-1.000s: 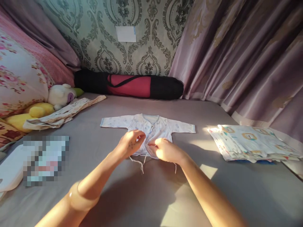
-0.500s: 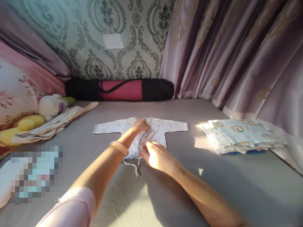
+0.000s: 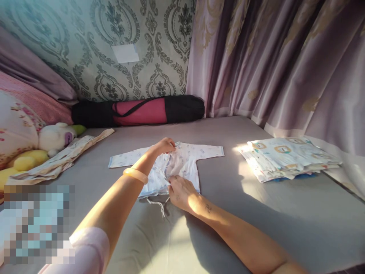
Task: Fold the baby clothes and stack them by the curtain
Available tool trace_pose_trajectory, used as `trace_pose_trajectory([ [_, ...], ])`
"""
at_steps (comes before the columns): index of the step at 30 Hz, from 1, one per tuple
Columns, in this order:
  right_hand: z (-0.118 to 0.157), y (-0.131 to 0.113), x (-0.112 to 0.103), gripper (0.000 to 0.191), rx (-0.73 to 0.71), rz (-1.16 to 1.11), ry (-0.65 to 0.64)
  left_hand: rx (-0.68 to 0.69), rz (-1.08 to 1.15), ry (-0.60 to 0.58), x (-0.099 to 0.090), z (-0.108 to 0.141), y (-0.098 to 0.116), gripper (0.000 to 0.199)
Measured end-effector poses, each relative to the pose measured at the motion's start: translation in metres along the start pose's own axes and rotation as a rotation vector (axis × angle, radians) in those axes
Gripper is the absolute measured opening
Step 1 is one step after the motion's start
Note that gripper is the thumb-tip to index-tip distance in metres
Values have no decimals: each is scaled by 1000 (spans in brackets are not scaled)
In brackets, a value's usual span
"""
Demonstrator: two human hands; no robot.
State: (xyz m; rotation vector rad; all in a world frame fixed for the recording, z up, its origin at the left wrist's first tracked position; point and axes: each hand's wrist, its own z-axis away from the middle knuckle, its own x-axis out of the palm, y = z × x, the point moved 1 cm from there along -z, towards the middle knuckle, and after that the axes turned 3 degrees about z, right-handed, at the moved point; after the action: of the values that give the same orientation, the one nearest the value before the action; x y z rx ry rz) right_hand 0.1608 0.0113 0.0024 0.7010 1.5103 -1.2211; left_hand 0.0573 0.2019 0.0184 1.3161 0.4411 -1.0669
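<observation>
A white baby shirt (image 3: 188, 163) with small bluish prints and pale blue edging lies flat on the grey bed sheet, sleeves spread to both sides. My left hand (image 3: 165, 145) is closed in a pinch on the shirt's front near the neckline. Lower down, my right hand (image 3: 182, 191) pinches the front edge of the same shirt close to the hem. White tie strings (image 3: 159, 205) hang out below the hem onto the sheet. Some of the shirt's left half is covered by my left forearm, which wears a pale bangle (image 3: 135, 176).
To the right sits a stack of folded printed cloths (image 3: 291, 158). At left are a cream printed garment (image 3: 65, 156), a white plush toy (image 3: 54, 137) and a yellow one (image 3: 27, 161). A black-and-red roll bag (image 3: 139, 111) lies along the wall; curtains (image 3: 242, 57) hang right.
My right hand has closed onto the shirt's front edge from a looser pose. My left hand has shifted slightly up toward the neckline. The whole view has turned a little.
</observation>
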Motion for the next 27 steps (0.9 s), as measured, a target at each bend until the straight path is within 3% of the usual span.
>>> trace_pose_trajectory([
  [9,13,-1,-15,22,-97,28,43,113,-150,8,-1,-5,-21,29],
  [13,18,-9,-8,28,-127,73,64,145,-286,17,4,-3,-25,30],
  [18,22,-16,-2,29,-103,86,-28,216,-419,37,16,10,-24,31],
  [23,29,-19,-26,21,-162,129,-79,232,-503,89,25,27,-25,34],
  [25,31,-11,-40,19,-182,83,-110,243,-554,166,22,32,-24,34],
  [27,33,4,-52,22,-113,67,-105,307,-590,271,17,36,-18,33],
])
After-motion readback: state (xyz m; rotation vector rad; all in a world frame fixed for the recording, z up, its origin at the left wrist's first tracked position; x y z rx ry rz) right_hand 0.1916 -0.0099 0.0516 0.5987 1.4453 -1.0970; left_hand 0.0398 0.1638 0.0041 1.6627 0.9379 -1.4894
